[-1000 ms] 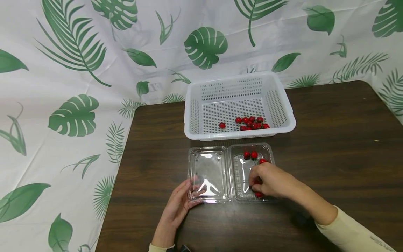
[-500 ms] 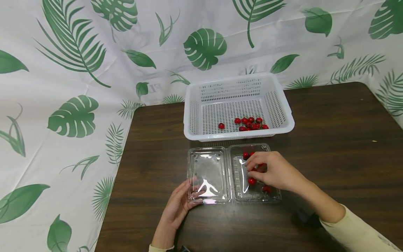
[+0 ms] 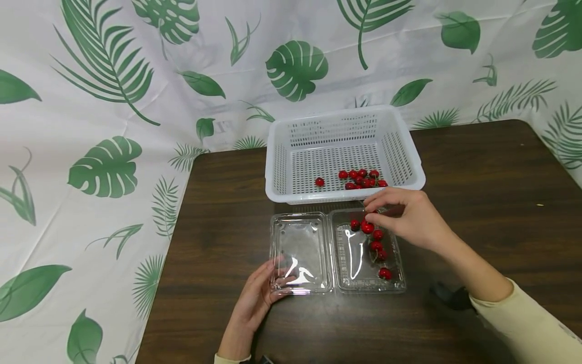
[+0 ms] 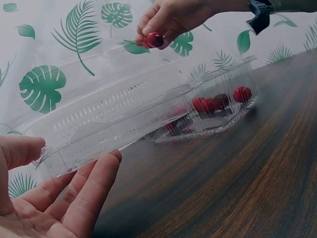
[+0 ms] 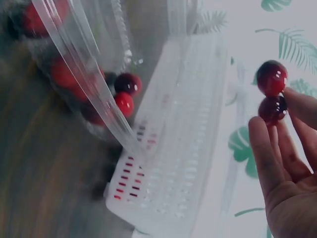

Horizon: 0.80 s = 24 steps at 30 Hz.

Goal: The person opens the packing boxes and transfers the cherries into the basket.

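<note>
A clear plastic clamshell container [image 3: 301, 253] lies unfolded in the head view, its lid half on the left. My left hand [image 3: 256, 296] holds the lid's outer edge, thumb above and fingers below, as the left wrist view shows. In the right half sit several red cherries [image 3: 376, 245], mostly along its right side. My right hand [image 3: 411, 217] is raised over the far right corner of the container. Its thumb and fingers pinch a pair of cherries [image 5: 272, 78], one above the other in the right wrist view.
Just behind the container stands a white perforated basket [image 3: 277, 194] with several more cherries [image 3: 362, 181] inside, most at its front right. Both rest on a dark wooden table [image 3: 477, 192]. A leaf-print cloth [image 3: 182, 111] hangs behind and along the left side.
My right hand has risen from the near part of the container toward its far right corner, bringing cherries up with it. The left hand stays at the lid.
</note>
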Tool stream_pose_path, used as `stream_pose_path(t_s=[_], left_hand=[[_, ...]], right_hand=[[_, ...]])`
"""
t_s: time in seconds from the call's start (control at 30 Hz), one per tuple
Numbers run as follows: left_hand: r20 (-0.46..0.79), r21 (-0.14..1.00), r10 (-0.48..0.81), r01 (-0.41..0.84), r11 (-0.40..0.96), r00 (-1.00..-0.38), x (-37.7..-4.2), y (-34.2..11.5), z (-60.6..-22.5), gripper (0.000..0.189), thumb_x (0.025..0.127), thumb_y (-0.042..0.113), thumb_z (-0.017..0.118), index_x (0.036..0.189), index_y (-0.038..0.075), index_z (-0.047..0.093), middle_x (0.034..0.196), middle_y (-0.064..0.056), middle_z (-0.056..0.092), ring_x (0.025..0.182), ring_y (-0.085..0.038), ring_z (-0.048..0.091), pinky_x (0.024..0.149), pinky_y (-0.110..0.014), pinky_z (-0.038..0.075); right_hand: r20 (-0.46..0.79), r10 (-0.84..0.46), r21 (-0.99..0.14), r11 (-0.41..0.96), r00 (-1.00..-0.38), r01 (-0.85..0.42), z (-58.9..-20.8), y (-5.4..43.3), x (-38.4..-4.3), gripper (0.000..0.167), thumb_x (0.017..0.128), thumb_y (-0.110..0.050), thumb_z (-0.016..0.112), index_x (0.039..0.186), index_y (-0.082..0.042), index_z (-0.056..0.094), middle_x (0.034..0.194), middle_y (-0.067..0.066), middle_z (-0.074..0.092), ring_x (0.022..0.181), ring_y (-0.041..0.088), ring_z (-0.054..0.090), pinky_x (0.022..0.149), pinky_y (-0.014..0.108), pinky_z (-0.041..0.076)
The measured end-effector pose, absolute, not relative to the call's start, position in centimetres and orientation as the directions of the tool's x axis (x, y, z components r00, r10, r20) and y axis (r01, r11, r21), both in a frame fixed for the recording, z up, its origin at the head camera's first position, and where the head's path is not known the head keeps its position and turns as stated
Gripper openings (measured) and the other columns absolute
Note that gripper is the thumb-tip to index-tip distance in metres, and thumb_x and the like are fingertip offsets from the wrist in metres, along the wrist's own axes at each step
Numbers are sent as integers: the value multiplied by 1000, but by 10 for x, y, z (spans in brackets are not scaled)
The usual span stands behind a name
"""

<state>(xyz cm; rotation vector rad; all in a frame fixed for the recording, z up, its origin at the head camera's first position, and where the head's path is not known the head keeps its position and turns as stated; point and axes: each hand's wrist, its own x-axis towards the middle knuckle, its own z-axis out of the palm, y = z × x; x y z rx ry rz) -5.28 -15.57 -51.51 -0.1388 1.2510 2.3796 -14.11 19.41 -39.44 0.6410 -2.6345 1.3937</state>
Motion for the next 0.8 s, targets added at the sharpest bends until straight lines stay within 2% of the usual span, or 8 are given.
stream_pose_path(t_s=[0.23, 0.43, 0.67, 0.8], left_hand=[[-288, 760, 343, -432, -486, -894, -53, -156, -515, 45, 105, 26, 48, 142, 0, 45, 110, -8, 65, 107, -28, 66, 82, -33, 59], [-300, 744, 340, -442, -502, -891, -53, -156, -514, 52, 105, 25, 49, 145, -6, 36, 106, -7, 65, 105, -26, 67, 83, -34, 58], [-302, 749, 336, -440, -495, -892, -53, -157, -514, 54, 104, 25, 51, 146, -6, 35, 107, -7, 66, 105, -25, 67, 84, -34, 58], [-309, 745, 334, -445, -497, -891, -53, -157, -514, 55, 104, 27, 52, 145, -5, 36, 106, -7, 66, 105, -26, 67, 84, -34, 58]], right_hand=[[291, -132, -804, 502, -947, -318, -386, 205, -168, 16, 81, -12, 82, 96, -8, 78, 104, 5, 72, 95, -2, 61, 72, 10, 53], [365, 21, -796, 525, -931, -300, -394, 210, -190, 17, 80, -11, 82, 94, -3, 77, 98, 1, 73, 86, -3, 61, 69, 7, 51], [373, 82, -751, 611, -924, -249, -404, 211, -203, 17, 82, -15, 81, 94, -3, 78, 98, 10, 74, 83, -10, 55, 69, 7, 45], [368, 80, -733, 638, -926, -236, -408, 212, -205, 16, 82, -15, 82, 93, -4, 77, 99, 12, 73, 81, -9, 55, 66, 7, 43]])
